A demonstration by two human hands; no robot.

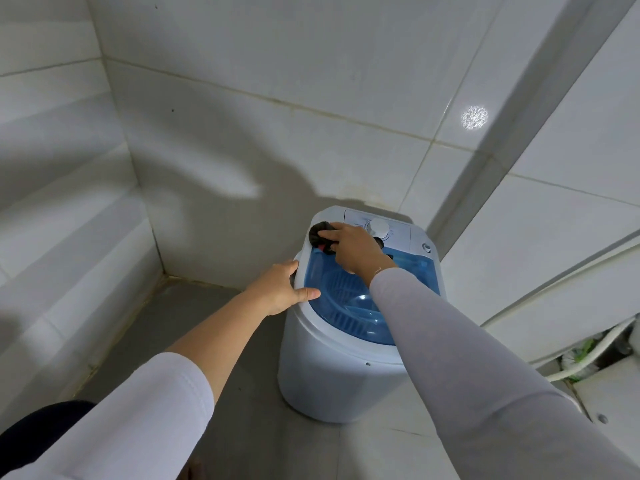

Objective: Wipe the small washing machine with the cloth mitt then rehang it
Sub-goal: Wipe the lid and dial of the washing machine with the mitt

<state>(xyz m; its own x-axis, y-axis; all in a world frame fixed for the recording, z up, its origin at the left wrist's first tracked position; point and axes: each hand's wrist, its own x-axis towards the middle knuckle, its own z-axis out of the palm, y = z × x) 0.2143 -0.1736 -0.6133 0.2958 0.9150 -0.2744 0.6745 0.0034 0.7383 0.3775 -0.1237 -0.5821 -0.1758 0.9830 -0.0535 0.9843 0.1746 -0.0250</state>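
Head view: wiping under way, rehanging not yet done

Right hand point(349, 245) grips the dark cloth mitt point(320, 233), pressing it on the washing machine point(332, 368) top corner. Left hand point(282, 289), fingers spread, steadies the rim. No hook is visible.

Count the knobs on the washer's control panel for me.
1: a white dial at the panel's middle, just beyond the right hand. That hand may hide more.

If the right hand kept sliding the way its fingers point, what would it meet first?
The right hand points left with the dark cloth mitt; next comes the washing machine's top rim, then probably the tiled wall.
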